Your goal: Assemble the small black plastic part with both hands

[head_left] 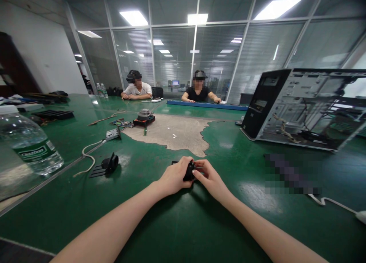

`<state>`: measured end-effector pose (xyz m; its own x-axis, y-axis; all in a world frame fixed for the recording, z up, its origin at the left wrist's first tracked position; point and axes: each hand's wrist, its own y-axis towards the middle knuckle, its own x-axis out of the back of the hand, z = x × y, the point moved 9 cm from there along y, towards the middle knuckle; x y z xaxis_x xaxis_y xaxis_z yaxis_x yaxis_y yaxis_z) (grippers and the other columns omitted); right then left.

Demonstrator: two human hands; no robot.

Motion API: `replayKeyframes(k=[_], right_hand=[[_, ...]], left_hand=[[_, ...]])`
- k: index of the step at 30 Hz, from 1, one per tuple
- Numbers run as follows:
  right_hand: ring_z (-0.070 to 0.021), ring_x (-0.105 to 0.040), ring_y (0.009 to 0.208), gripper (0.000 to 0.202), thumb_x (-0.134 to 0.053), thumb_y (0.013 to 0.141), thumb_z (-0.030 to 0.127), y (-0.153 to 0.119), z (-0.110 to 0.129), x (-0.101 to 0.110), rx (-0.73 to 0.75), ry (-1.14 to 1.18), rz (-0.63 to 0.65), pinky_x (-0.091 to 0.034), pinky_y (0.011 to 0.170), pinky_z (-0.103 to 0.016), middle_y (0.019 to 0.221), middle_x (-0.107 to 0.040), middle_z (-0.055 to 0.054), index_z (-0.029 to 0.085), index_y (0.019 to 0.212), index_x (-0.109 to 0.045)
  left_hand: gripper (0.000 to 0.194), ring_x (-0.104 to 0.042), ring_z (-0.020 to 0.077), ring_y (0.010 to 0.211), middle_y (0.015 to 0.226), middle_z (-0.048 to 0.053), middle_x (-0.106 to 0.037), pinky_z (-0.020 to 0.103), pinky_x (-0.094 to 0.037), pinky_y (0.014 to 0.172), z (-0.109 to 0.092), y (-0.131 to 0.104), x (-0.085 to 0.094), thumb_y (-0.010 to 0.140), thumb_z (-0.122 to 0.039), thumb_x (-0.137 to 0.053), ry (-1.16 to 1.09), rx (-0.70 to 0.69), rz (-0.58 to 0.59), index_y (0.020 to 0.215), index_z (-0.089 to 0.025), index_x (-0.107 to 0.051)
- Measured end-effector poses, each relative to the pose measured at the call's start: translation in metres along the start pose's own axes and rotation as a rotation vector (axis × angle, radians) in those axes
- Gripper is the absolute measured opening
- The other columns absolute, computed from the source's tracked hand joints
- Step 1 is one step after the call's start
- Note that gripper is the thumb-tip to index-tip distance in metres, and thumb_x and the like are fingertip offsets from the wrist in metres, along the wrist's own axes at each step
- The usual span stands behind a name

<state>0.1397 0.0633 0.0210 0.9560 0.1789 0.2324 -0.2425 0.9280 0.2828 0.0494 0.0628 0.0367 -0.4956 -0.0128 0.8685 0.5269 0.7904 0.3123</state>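
A small black part [189,172] is between my two hands, low over the green table [160,225]. My left hand [175,176] wraps round it from the left, with a dark end of it showing beyond the fingers. From the right, the thumb and fingers of my right hand [208,175] pinch its side. The hands hide much of the part, so its full shape cannot be made out. To the left on the table lies a black round piece with prongs [110,163].
An open computer case [297,110] stands at the right; a blurred dark strip [291,175] with a white cable lies before it. At left are a water bottle [36,152] and a metal box with cable [113,133]. Farther back is a heatsink fan [144,116]. Two people sit opposite.
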Motion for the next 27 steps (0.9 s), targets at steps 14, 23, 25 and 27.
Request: replayKeyframes(k=[14,23,25,27], right_hand=[[-0.017,-0.054,0.093,0.015,-0.05,0.078,0.028,-0.003,0.01,0.002,0.078,-0.068,-0.029,-0.049,0.072,-0.029,0.096,-0.053,-0.004,0.02,0.09,-0.048],[-0.0164,-0.056,0.088,0.021,-0.051,0.077,0.028,-0.006,0.01,-0.003,0.052,-0.084,0.007,-0.05,0.073,-0.03,0.096,-0.054,-0.004,0.021,0.097,-0.047],[-0.0167,-0.054,0.092,0.016,-0.051,0.077,0.026,-0.008,0.019,0.0,0.121,-0.142,-0.036,-0.049,0.073,-0.028,0.098,-0.051,-0.004,0.021,0.092,-0.05],[-0.0167,-0.053,0.092,0.013,-0.05,0.077,0.026,-0.008,0.021,0.001,0.143,-0.159,-0.054,-0.049,0.071,-0.028,0.099,-0.05,-0.004,0.021,0.089,-0.051]], left_hand=[[0.058,-0.058,0.0223,0.086,0.11,0.004,-0.051,0.031,-0.045,0.071,0.0,-0.001,0.003,0.066,-0.029,-0.06,-0.009,0.019,0.001,0.115,-0.024,-0.03],[0.06,-0.057,0.0222,0.086,0.112,0.005,-0.049,0.031,-0.045,0.071,0.0,-0.001,0.001,0.065,-0.027,-0.059,-0.002,-0.009,-0.005,0.116,-0.023,-0.028],[0.06,-0.057,0.022,0.086,0.112,0.005,-0.049,0.031,-0.045,0.071,0.0,-0.001,0.001,0.065,-0.027,-0.059,-0.008,-0.012,-0.002,0.116,-0.023,-0.028],[0.059,-0.057,0.0215,0.087,0.112,0.005,-0.049,0.031,-0.045,0.072,0.0,-0.001,0.001,0.066,-0.028,-0.059,-0.019,-0.012,-0.002,0.116,-0.024,-0.028]])
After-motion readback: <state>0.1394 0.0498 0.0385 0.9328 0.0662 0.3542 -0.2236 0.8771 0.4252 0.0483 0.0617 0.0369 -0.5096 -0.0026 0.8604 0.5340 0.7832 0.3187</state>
